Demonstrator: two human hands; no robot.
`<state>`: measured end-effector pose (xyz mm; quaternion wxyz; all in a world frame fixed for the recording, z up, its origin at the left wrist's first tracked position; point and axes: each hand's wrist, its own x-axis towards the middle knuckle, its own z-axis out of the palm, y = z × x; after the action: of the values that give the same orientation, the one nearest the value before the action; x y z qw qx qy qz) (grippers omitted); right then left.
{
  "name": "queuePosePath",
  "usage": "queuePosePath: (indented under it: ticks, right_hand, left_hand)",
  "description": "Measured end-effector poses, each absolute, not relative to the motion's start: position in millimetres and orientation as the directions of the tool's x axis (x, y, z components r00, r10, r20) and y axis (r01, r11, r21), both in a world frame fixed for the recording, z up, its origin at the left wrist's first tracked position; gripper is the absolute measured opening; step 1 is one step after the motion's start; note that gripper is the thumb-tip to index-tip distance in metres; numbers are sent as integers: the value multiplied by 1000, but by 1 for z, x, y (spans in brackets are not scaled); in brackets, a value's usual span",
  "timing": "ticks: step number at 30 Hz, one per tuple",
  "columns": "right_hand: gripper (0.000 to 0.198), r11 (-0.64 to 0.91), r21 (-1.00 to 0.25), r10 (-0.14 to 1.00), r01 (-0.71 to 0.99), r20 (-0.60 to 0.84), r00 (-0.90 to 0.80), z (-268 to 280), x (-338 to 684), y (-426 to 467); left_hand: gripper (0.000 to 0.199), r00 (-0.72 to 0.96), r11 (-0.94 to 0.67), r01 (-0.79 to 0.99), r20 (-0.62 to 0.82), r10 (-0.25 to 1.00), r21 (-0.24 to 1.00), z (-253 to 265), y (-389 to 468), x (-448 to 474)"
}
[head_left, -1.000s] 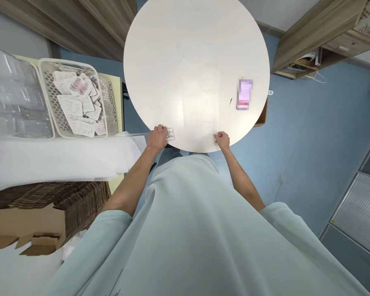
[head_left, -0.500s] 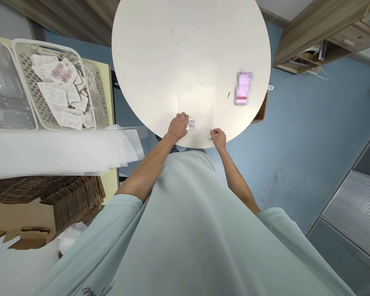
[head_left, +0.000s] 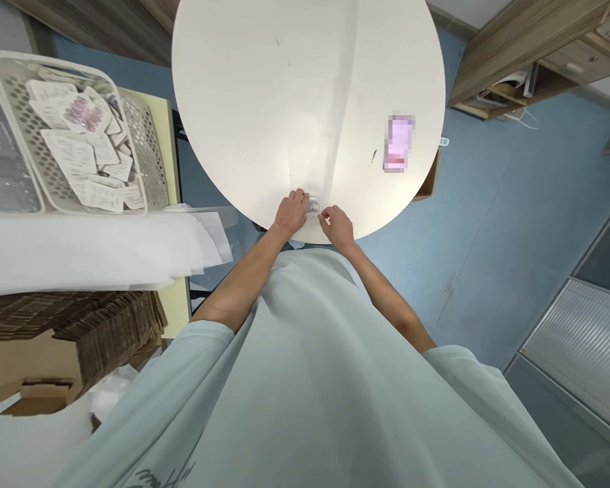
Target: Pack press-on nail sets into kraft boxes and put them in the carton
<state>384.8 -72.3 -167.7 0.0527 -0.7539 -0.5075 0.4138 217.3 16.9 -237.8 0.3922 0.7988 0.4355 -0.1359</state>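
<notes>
A small clear plastic case (head_left: 312, 205) with several small dark pieces in it lies near the front edge of the round white table (head_left: 254, 122). My left hand (head_left: 291, 211) holds its left side, with the fingers curled over the edge. Close at the case's right lower corner is my right hand (head_left: 338, 226), its thumb and forefinger pinched together. Whatever sits between those fingertips is too small to make out.
A pixelated pink rectangle (head_left: 399, 144) lies on the table's right side. To the left, a side table holds a white basket (head_left: 155, 149) of printed cards, white sheets (head_left: 91, 251) and stacked brown cardboard (head_left: 116, 325). A wooden cabinet (head_left: 518, 47) stands at the upper right.
My right hand has moved left, from apart on the table to the case's corner. My left hand stays on the case. The view has shifted slightly.
</notes>
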Motion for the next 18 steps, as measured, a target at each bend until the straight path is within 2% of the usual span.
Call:
queuePosePath:
  ticks: [7, 11, 14, 18]
  right_hand:
    - [23, -353, -512, 813, 783, -582, -14, -174, 358, -59]
    - [23, -308, -505, 803, 806, -592, -65, -179, 348, -53]
    - [24, -281, -496, 795, 821, -600, -90, -181, 342, -51]
    - [25, -262, -485, 788, 834, -607, -106, -181, 338, -52]
  left_hand:
    - [79, 532, -200, 806, -535, 656, 557, -232, 10, 199]
    - [62, 366, 19, 834, -580, 728, 551, -233, 8, 187]
    - [49, 281, 166, 837, -669, 689, 522, -239, 10, 189]
    - [41, 243, 280, 784, -690, 682, 553, -248, 14, 195]
